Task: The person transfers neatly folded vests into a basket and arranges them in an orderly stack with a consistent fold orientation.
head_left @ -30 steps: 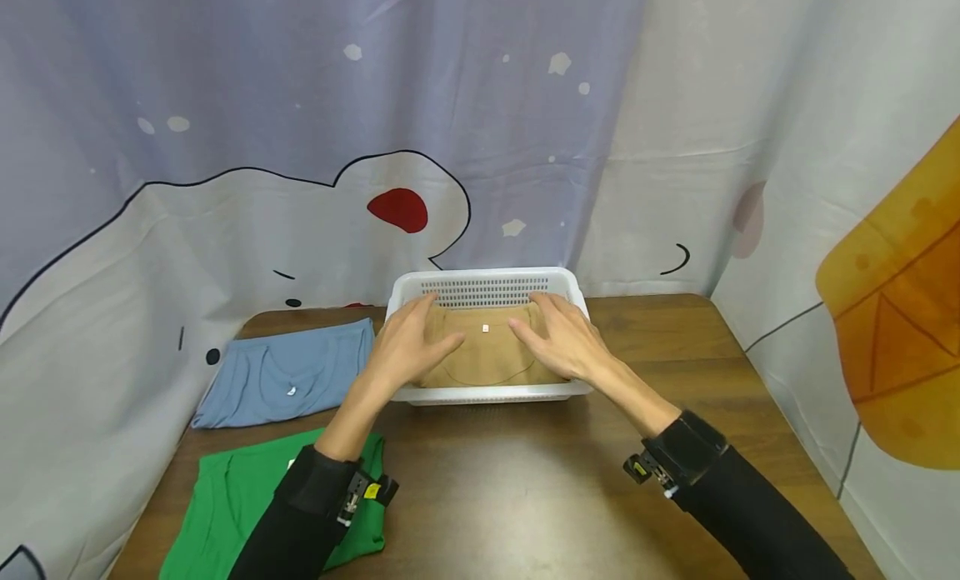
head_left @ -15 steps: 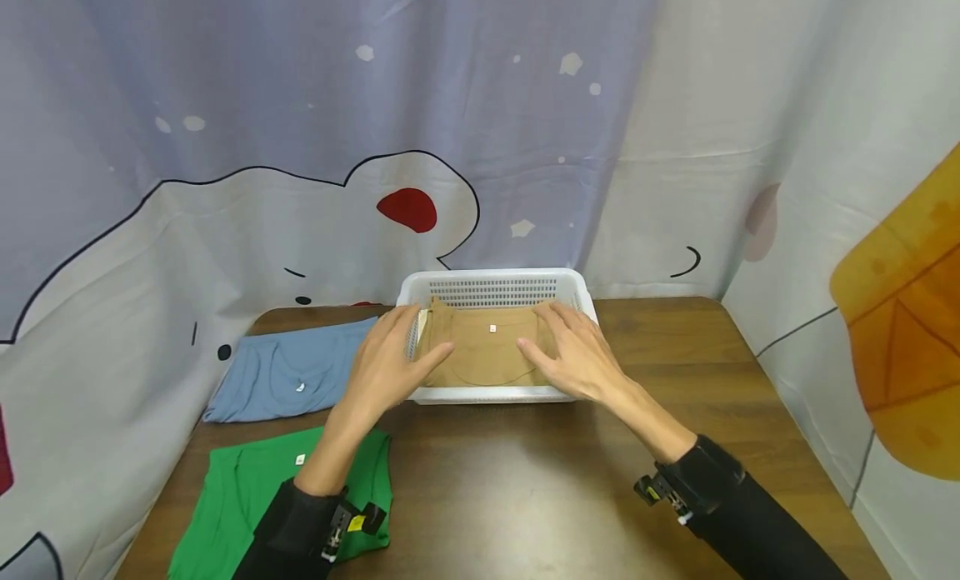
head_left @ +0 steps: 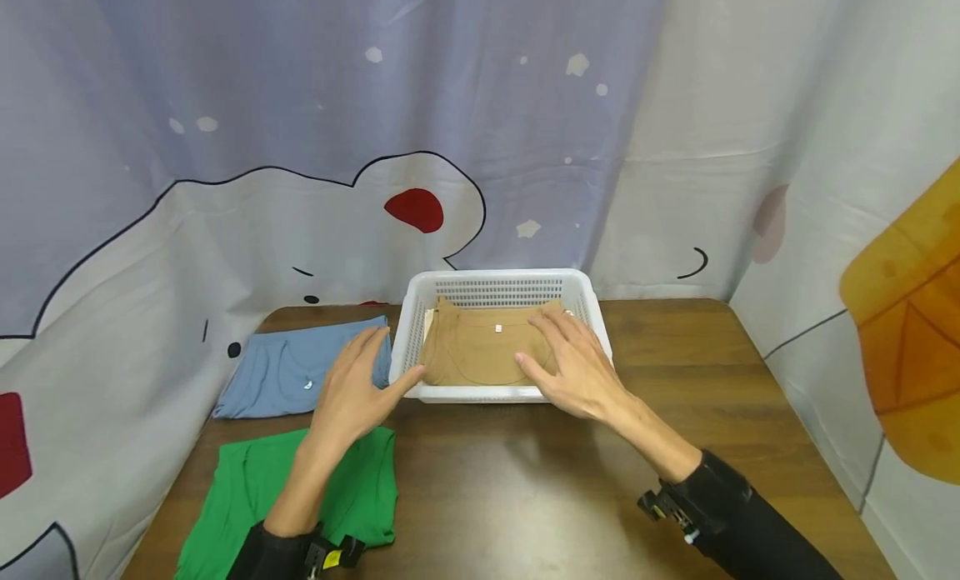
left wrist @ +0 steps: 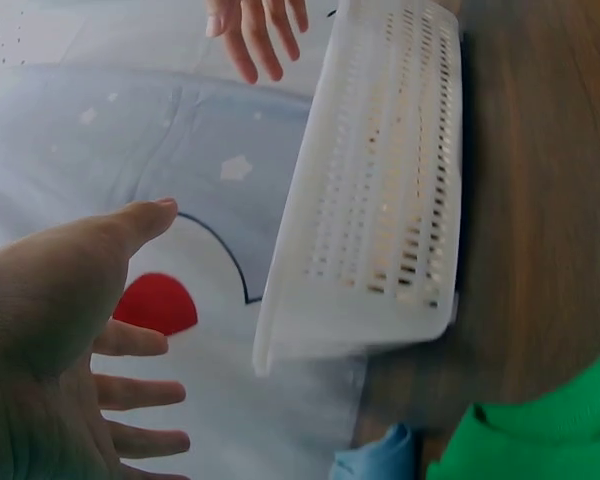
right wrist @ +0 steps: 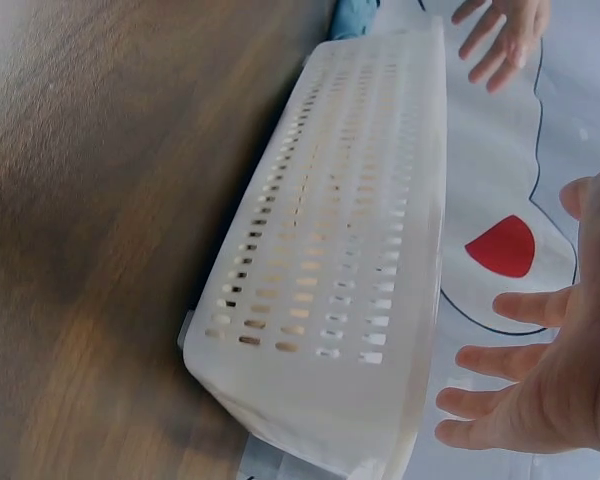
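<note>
1 white basket (head_left: 472, 394) holds tan cloth (head_left: 483, 351) near the left hand (head_left: 351, 399) and right hand (head_left: 577, 367), each grip wide.

Smooth plastic basket (head_left: 480, 394), matt cloth garment (head_left: 487, 357)

No readable text; white tag (head_left: 498, 328) on the tan garment (head_left: 480, 357) too small.

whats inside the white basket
A folded tan garment with a small white label lies in the white basket, pale material showing past its left edge. Whatever lies beneath is covered, and the right grip hides part of the right side.
</note>
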{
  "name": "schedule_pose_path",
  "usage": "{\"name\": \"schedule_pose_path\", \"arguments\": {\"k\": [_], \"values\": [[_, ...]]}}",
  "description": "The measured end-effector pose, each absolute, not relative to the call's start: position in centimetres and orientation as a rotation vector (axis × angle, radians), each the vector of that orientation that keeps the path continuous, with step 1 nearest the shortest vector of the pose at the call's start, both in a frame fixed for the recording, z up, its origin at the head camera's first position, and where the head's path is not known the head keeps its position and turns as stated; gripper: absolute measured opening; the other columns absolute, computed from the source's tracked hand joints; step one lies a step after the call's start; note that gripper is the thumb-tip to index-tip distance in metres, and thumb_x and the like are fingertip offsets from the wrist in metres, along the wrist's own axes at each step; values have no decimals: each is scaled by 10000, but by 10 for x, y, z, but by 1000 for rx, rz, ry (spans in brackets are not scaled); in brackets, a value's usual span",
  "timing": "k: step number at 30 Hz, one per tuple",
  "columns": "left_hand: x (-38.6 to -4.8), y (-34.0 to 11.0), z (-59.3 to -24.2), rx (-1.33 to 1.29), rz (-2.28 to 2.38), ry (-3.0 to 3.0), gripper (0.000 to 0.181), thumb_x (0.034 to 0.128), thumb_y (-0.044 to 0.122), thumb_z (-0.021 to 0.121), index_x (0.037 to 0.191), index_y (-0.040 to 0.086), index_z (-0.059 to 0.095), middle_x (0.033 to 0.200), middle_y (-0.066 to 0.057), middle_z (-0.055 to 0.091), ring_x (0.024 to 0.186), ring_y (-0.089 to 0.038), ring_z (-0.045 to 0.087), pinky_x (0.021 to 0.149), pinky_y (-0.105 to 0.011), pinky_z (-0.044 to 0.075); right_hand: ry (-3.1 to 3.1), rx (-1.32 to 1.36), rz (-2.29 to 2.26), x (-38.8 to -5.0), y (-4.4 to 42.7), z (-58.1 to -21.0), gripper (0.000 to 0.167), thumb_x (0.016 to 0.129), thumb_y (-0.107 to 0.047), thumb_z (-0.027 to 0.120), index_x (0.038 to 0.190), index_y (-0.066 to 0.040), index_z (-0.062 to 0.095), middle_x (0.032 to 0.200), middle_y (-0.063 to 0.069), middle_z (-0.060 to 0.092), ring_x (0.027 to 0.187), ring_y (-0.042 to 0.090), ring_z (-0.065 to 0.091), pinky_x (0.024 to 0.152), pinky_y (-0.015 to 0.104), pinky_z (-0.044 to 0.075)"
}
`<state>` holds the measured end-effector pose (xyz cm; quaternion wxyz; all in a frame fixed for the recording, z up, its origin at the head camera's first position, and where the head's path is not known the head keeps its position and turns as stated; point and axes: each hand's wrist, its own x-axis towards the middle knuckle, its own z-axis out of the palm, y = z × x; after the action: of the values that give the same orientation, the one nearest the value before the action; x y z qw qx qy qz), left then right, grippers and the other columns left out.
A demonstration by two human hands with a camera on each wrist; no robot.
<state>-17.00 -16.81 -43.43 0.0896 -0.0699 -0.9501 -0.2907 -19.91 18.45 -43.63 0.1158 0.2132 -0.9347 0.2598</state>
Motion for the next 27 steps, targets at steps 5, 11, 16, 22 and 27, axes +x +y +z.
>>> {"name": "schedule_pose_path", "arguments": {"k": [5, 11, 16, 22, 27], "values": [[-159, -184, -438, -159, -848, -2851, 931, 1049, 673, 705, 1729, 92, 444, 1788, -236, 421, 1651, -515, 405, 1259, -820, 387, -2753, 628, 807, -194, 178, -439, 716, 1075, -545, 629, 1644, -116, 557, 1736, 229, 504, 1670, 452, 416, 1411, 679, 239], [-146, -203, -442, -80, -823, -2897, 927, 1060, 708, 661, 1748, 137, 418, 1804, -242, 390, 1640, -555, 395, 1218, -853, 394, -2715, 677, 810, -190, 165, -441, 706, 1059, -540, 647, 1623, -122, 579, 1674, 212, 566, 1635, 479, 453, 1388, 692, 289], [-136, -218, -444, -34, -801, -2907, 949, 1060, 712, 655, 1753, 116, 400, 1795, -257, 390, 1616, -580, 407, 1203, -846, 407, -2678, 728, 790, -186, 153, -441, 723, 1043, -547, 665, 1626, -130, 575, 1634, 200, 597, 1585, 453, 503, 1372, 683, 323], [-126, -235, -446, 23, -775, -2882, 955, 1056, 699, 668, 1759, 119, 382, 1792, -297, 363, 1570, -644, 420, 1150, -879, 417, -2687, 772, 818, -182, 138, -440, 765, 1049, -562, 659, 1672, -139, 525, 1688, 206, 548, 1608, 409, 473, 1372, 668, 333], [-114, -250, -450, 104, -771, -2864, 987, 1048, 676, 692, 1779, 117, 335, 1798, -324, 333, 1546, -701, 401, 1116, -927, 381, -2710, 841, 831, -177, 123, -442, 768, 1049, -573, 654, 1682, -161, 512, 1738, 188, 504, 1658, 443, 419, 1399, 660, 291]]}}
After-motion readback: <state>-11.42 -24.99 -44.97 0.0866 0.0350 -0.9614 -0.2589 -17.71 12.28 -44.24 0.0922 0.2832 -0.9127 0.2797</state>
